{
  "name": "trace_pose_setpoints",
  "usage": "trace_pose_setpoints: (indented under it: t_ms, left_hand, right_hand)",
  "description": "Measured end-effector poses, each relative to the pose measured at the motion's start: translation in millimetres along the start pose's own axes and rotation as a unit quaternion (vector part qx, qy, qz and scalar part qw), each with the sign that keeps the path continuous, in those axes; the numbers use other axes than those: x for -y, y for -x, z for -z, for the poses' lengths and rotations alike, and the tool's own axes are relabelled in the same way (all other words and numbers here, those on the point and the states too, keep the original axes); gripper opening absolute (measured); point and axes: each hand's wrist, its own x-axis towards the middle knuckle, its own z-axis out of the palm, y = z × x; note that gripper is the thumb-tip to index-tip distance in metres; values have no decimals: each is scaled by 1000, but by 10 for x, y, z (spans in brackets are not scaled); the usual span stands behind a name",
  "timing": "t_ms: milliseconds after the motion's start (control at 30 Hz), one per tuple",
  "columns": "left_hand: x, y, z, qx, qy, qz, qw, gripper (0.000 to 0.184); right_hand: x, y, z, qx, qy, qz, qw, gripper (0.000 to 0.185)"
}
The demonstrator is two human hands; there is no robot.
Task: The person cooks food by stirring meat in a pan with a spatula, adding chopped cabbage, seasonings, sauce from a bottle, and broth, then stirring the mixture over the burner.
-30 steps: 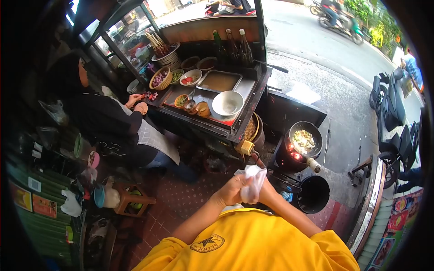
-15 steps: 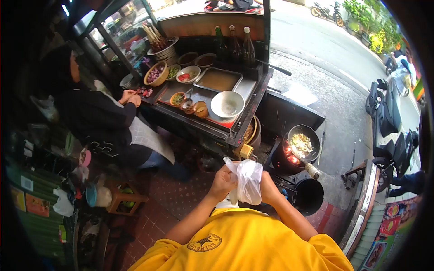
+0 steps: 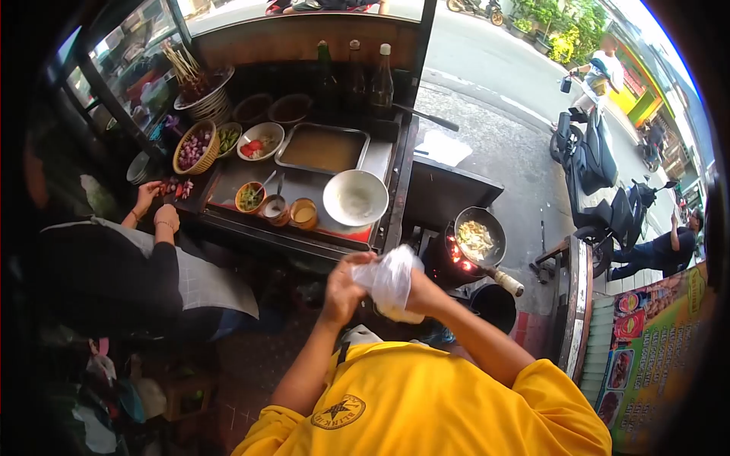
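Note:
In front of my yellow shirt I hold a thin white plastic bag (image 3: 391,275), bunched up between both hands. My left hand (image 3: 344,292) pinches its left edge, with thumb and fingers closed. From the other side my right hand (image 3: 427,296) grips the bag, its fingers mostly covered by the crumpled plastic. Something pale shows at the lower end of the bag, but I cannot make out what. Just beyond my right hand, a wok (image 3: 477,237) of yellowish-white food sits over glowing coals, its wrapped handle (image 3: 508,283) pointing towards me.
The cart's counter bears a white bowl (image 3: 355,197), a metal tray (image 3: 323,148), small sauce pots (image 3: 303,213), a basket of shallots (image 3: 196,148) and bottles (image 3: 382,80). At left, a co-worker's hands (image 3: 163,216) are near cut red pieces. A black bucket (image 3: 494,304) stands below the wok.
My view has turned right and the cart has shifted left in it. The bag is still between my hands, now more bunched around my right fingers. The co-worker's hands have moved apart.

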Motion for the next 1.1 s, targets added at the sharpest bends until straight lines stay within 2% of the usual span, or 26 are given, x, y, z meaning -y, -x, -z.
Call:
trace_pose_setpoints:
  t_ms: [33, 67, 100, 133, 200, 267, 300, 367, 400, 467, 500, 533, 600, 633, 667, 700, 733, 800, 833, 867, 933, 1000, 1067, 1100]
  left_hand:
    - [-121, -81, 153, -11, -80, -25, 996, 56]
    - [-177, -164, 370, -74, -185, -7, 980, 54]
    - [-226, -279, 513, -98, -234, -6, 967, 50]
    - [-319, -394, 624, -68, -243, -9, 967, 46]
    - [-228, -656, 1052, -80, -368, -53, 925, 45]
    - [-319, -805, 1074, -106, -277, -23, 955, 43]
    - [-309, -907, 1072, -94, -274, -23, 957, 43]
    - [-300, -1037, 1113, -167, -294, -89, 937, 37]
    - [-310, -1072, 1085, -169, -294, -86, 937, 37]
    - [-369, -1141, 937, -165, -536, -188, 806, 34]
    - [-398, -1167, 857, -156, -574, -240, 767, 33]
    - [-420, -1212, 754, -144, -610, -289, 724, 32]
    - [-492, -1295, 543, -123, -602, -296, 731, 27]
    - [-484, -1368, 516, -121, -606, -281, 734, 23]
    - [-484, -1438, 497, -118, -609, -266, 738, 20]
    - [-482, -1499, 484, -149, -638, -229, 720, 15]
    - [-485, -1550, 521, -149, -638, -228, 720, 15]
    - [-485, -1681, 554, -188, -666, -173, 701, 12]
    - [-536, -1707, 517, -187, -681, -160, 690, 12]
    - [-587, -1706, 486, -168, -696, -139, 684, 11]
    - [-588, -1757, 556, -128, -708, -99, 688, 13]
    - [-518, -1805, 746, -100, -694, -146, 697, 15]
    - [-563, -1731, 672, -125, -671, -126, 720, 14]
    - [-561, -1735, 646, -137, -673, -113, 718, 14]
  right_hand:
    - [219, -264, 133, 40, 57, 18, 997, 51]
    - [447, -523, 286, 75, 118, 33, 990, 51]
    - [68, -660, 323, -4, 173, 63, 983, 47]
    - [7, -848, 353, -40, 223, 10, 974, 41]
    - [-19, -1362, 412, 38, 371, -66, 925, 37]
    - [128, -1818, 371, 86, 402, -152, 899, 31]
    - [-7, -2011, 325, 111, 444, -144, 877, 31]
    - [-120, -2239, 199, 144, 477, -168, 851, 36]
    - [-360, -2295, 111, 172, 502, -173, 830, 39]
    - [-543, -2286, -41, 230, 523, -211, 793, 41]
    - [-441, -2248, -61, 173, 498, -245, 814, 44]
    - [-561, -2260, -57, 186, 516, -232, 804, 45]
    - [-583, -2221, 48, 200, 485, -178, 832, 44]
    - [-939, -2230, 66, 193, 510, -99, 833, 40]
    - [-1151, -2247, 147, 191, 444, -35, 875, 42]
    - [-1139, -2251, 194, 199, 411, -40, 889, 36]
    - [-948, -2272, 224, 205, 380, -45, 901, 31]
    - [-456, -2222, 225, 45, 367, -184, 911, 12]
    - [-507, -2215, 185, -84, 322, -176, 926, 9]
    - [-559, -2236, 159, -78, 315, -248, 913, 9]
    - [-650, -2160, -3, -110, 371, -240, 890, 33]
    - [-774, -2215, 11, 10, 373, -276, 885, 55]
    - [-410, -2171, 21, -11, 359, -255, 898, 57]
    - [-385, -2152, 35, -7, 344, -279, 897, 57]
